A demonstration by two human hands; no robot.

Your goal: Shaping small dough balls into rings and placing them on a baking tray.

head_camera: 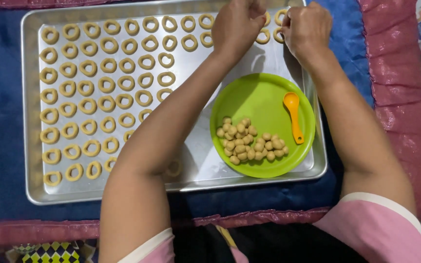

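The left hand (237, 24) hides its fingertips, and the arm covers some dough rings (174, 168) near the tray's middle.

A blue cloth (1, 146) with a pink border (400, 87) carries one metal baking tray (30, 97).

The blue cloth covers the surface from the left edge to the right, and its shiny pink border runs down the right side and along the near edge. The silver, rectangular tray lies flat on the blue part, its long sides running left to right, with blue showing on all four sides of it. On the tray sit rows of pale dough rings (88, 87) at its left and far parts, and a round green plate (264, 97) rests at its right near corner.
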